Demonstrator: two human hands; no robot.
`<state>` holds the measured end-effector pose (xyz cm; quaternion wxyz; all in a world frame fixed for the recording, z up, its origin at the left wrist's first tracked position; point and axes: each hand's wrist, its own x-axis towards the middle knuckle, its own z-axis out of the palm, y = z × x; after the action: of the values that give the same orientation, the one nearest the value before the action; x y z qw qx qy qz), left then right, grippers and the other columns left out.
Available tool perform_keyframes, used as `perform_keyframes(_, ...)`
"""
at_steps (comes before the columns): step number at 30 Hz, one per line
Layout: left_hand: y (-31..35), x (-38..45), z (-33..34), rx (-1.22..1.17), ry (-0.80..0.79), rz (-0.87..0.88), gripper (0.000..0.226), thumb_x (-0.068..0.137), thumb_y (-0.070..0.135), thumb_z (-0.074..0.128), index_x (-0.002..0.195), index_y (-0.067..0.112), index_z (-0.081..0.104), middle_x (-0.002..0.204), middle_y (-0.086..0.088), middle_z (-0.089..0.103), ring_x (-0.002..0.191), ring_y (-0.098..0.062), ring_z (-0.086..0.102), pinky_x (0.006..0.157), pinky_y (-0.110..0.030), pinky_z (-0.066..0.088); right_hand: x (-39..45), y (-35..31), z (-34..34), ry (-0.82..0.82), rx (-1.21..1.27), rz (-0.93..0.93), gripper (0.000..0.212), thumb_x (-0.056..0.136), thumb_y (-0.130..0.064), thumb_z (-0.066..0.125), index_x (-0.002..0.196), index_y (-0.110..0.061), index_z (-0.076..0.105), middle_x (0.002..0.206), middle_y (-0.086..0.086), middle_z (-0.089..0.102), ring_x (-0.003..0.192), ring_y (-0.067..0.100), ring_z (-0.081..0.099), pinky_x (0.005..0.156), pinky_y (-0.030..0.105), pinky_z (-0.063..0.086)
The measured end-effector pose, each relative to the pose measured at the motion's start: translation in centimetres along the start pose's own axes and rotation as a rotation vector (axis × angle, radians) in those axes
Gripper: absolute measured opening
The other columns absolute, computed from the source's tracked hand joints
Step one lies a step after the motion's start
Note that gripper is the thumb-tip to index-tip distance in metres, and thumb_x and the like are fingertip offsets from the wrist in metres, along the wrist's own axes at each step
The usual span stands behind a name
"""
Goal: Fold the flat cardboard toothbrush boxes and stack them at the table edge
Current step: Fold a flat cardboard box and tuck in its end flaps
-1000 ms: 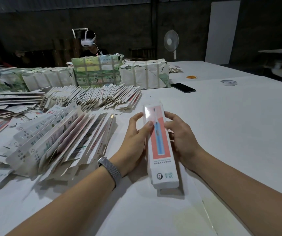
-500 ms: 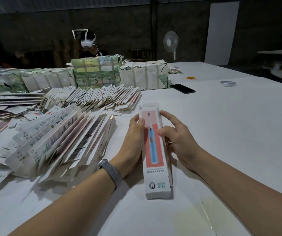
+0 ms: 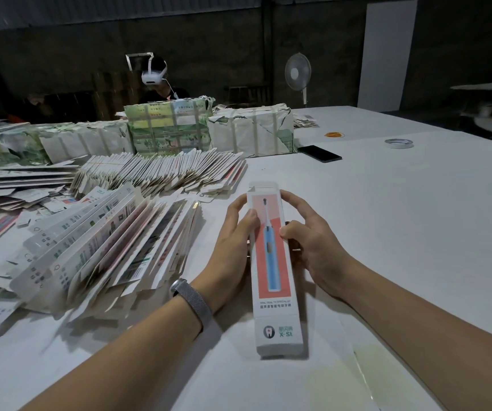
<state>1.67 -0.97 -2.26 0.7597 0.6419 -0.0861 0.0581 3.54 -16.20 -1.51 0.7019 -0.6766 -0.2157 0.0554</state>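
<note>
Cardboard of this thin printed grade is judged light and fairly stiff along its length, but easily dented across its hollow section; the box (image 3: pixel 274 262) should be held by its long side edges, not squeezed on the broad printed face. It lies lengthwise on the white table (image 3: pixel 402 232) near the near edge, its open far end (flaps not yet tucked, as far as can be seen) pointing toward the far edge.

The left hand (image 3: pixel 232 244) bears on the box's left long edge, thumb on the printed face and fingers curled around the side. The right hand (image 3: pixel 313 241) bears on the right long edge, thumb tip at the face's margin, fingers bent over the side; whether they wrap beneath cannot be told. The box thus sits between both hands, gripped at its far half.

Fanned flat blanks (image 3: pixel 105 247) lie toward the left edge, close beside the left forearm.
</note>
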Motion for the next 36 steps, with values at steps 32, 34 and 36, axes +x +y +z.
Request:
perform_keyframes(32, 0.07, -0.40, -0.29, 0.084, -0.153, -0.016, 0.035, 0.093, 0.044, 0.058, 0.122, 0.057, 0.042, 0.092, -0.008, 0.077, 0.074, -0.024, 0.075, 0.066, -0.030, 0.060, 0.04, -0.32, -0.25, 0.261, 0.192, -0.057, 0.022, 0.098, -0.005, 0.052, 0.104, -0.025, 0.058, 0.083, -0.001, 0.071, 0.074, 0.018, 0.070, 0.067, 0.029, 0.059)
perform_keyframes(34, -0.08, -0.28, -0.41, 0.084, -0.150, -0.031, 0.042, 0.092, 0.046, 0.058, 0.129, 0.052, 0.040, 0.091, -0.007, 0.077, 0.075, -0.022, 0.075, 0.067, -0.030, 0.059, 0.06, -0.38, -0.23, 0.252, 0.200, -0.061, 0.025, 0.098, -0.004, 0.053, 0.104, -0.027, 0.060, 0.084, -0.002, 0.071, 0.074, 0.019, 0.071, 0.068, 0.031, 0.060)
perform_keyframes(36, -0.10, -0.24, -0.44, 0.098, -0.161, -0.023, 0.030, 0.093, 0.045, 0.056, 0.121, 0.054, 0.049, 0.093, -0.007, 0.077, 0.077, -0.021, 0.075, 0.067, -0.028, 0.059, 0.02, -0.42, -0.25, 0.256, 0.208, -0.058, 0.029, 0.096, -0.001, 0.053, 0.102, -0.028, 0.063, 0.088, 0.001, 0.072, 0.076, 0.022, 0.071, 0.070, 0.033, 0.060)
